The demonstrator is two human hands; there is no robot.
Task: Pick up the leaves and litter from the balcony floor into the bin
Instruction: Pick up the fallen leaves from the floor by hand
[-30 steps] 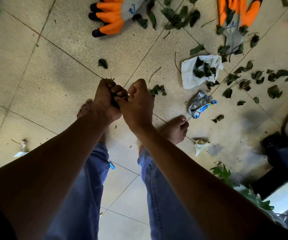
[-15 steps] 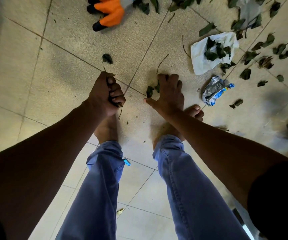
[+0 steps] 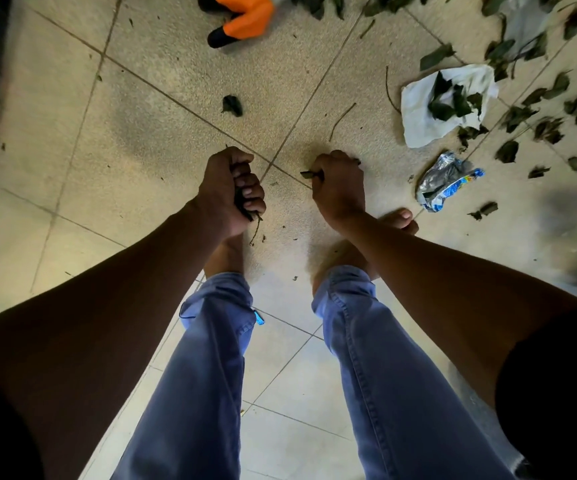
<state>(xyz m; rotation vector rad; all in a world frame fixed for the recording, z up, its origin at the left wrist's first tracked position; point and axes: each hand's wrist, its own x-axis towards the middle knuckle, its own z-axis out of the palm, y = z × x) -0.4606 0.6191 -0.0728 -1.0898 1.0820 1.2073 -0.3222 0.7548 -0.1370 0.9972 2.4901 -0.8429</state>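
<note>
Leaves first: I'm looking at a clutch of dark leaves packed in the left hand, fingers curled tight round them, a stem trailing out below the fist. Over on the other side, the right hand is down at the floor, fingers closed on a small leaf whose tip pokes out by the thumb. So I read this as mid-gather, both fists loaded, nothing binned yet.

Plenty left out there: a lone leaf ahead of the left fist, a thin twig just beyond the right, and a thick scatter of leaves off to the far right. A crumpled foil wrapper lies near the right hand, and past it a white plastic bag with several leaves sitting on it. An orange glove lies at the top edge.

The bin? I can't make one out for certain. Something dark sits at the right edge, too cropped to call. Next, I'd judge, either fold the right hand's catch into the left or carry both loads off to the bin.
</note>
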